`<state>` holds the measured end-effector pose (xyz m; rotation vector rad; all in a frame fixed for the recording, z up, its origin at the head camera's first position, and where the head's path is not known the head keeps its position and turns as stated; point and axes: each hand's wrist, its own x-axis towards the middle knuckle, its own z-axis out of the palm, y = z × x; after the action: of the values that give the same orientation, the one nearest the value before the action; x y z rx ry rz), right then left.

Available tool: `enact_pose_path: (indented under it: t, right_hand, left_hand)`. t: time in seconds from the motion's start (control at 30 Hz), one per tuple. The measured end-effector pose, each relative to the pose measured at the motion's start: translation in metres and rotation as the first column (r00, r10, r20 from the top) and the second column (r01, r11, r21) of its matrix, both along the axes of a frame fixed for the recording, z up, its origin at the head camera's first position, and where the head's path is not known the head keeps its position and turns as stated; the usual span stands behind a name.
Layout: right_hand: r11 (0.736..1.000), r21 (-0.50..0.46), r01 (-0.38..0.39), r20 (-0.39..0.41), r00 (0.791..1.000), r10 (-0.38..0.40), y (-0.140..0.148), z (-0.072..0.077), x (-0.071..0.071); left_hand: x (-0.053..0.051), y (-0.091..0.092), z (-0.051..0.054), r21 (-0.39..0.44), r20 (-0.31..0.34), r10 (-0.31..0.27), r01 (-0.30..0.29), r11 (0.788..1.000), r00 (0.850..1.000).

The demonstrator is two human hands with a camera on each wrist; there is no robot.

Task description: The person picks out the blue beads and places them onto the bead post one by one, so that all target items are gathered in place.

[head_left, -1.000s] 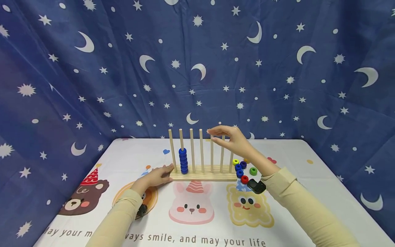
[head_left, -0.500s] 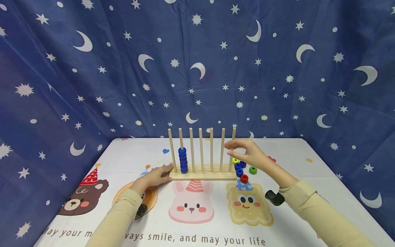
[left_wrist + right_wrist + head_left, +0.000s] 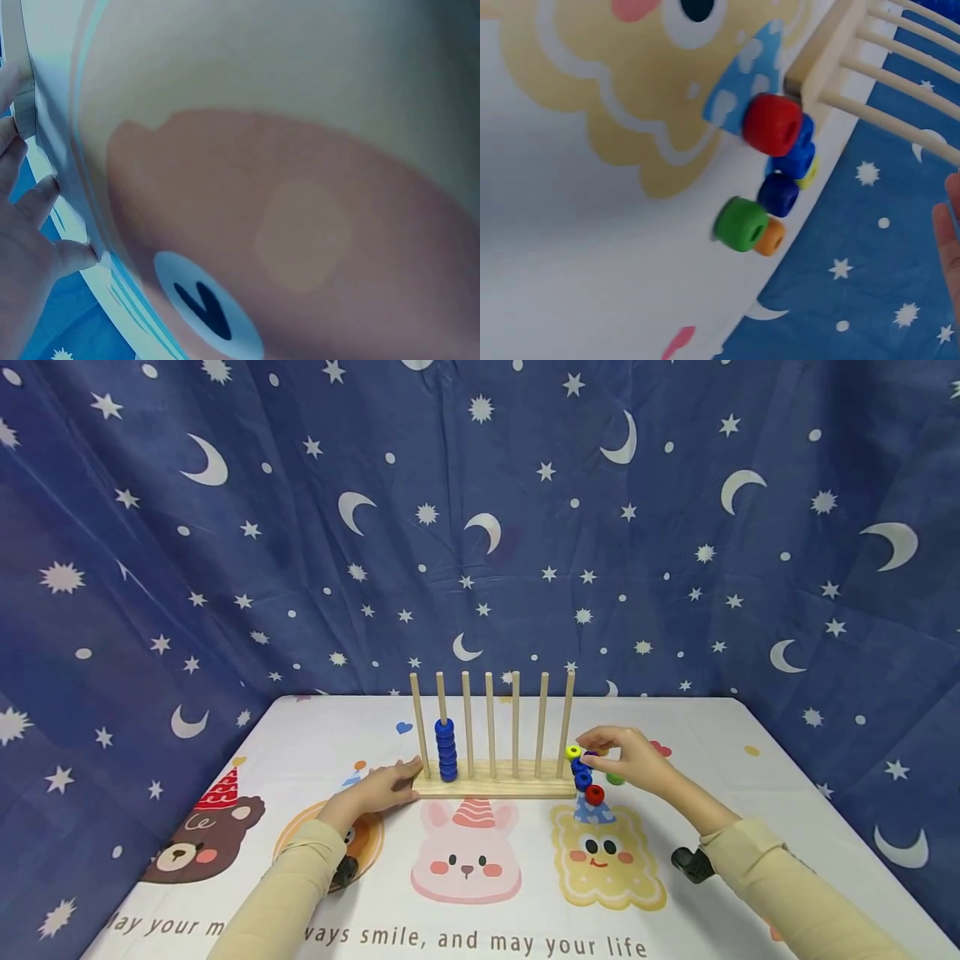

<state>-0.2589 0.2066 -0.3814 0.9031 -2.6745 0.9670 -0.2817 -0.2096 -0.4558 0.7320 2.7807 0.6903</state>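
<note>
A wooden peg rack (image 3: 491, 787) stands on the table with several upright pegs. Blue beads (image 3: 446, 752) are stacked on its second peg from the left. My left hand (image 3: 378, 789) holds the left end of the rack's base between thumb and fingers. Over the loose beads at the other end, my right hand (image 3: 633, 760) has thumb and fingertips apart, nothing visibly held. Nearest are a yellow bead (image 3: 573, 752), blue beads (image 3: 583, 779) and a dark blue bead (image 3: 778, 193). A red bead (image 3: 595, 794) lies in front. The green bead (image 3: 741, 223) is partly covered by my hand in the head view.
An orange bead (image 3: 770, 237) lies beside the green one. The white tablecloth (image 3: 525, 931) has printed animals and lettering. Behind the table hangs a dark blue curtain (image 3: 420, 460) with moons and stars. Each wrist carries a small black camera (image 3: 692, 863).
My right hand has moved right and down from the pegs to the loose beads. The left hand, the rack and the blue stack look unmoved.
</note>
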Motion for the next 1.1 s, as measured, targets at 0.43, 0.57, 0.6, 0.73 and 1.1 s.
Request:
enact_pose_path:
  t: [0.43, 0.57, 0.6, 0.73, 1.1]
  right_hand:
    - [0.988, 0.119, 0.097, 0.030, 0.994, -0.101, 0.008, -0.027, -0.012]
    - [0.982, 0.136, 0.128, 0.027, 0.991, -0.133, 0.006, -0.033, -0.015]
    - [0.981, 0.135, 0.136, 0.022, 0.990, -0.141, 0.005, -0.035, -0.015]
    - [0.973, 0.156, 0.173, 0.035, 0.983, -0.180, 0.001, -0.041, -0.015]
    - [0.934, 0.237, 0.266, 0.142, 0.942, -0.305, -0.007, -0.053, -0.016]
  left_hand:
    - [0.002, 0.001, -0.001, 0.002, 0.006, 0.000, 0.000, 1.000, 1.000]
    - [0.001, 0.001, 0.000, 0.003, 0.012, 0.003, -0.003, 1.000, 1.000]
    - [0.001, 0.001, 0.000, 0.001, 0.014, 0.006, -0.006, 1.000, 1.000]
    - [0.002, 0.000, 0.001, -0.010, 0.003, 0.009, -0.009, 1.000, 1.000]
    - [0.000, -0.003, -0.003, 0.044, -0.017, -0.022, 0.023, 0.999, 1.000]
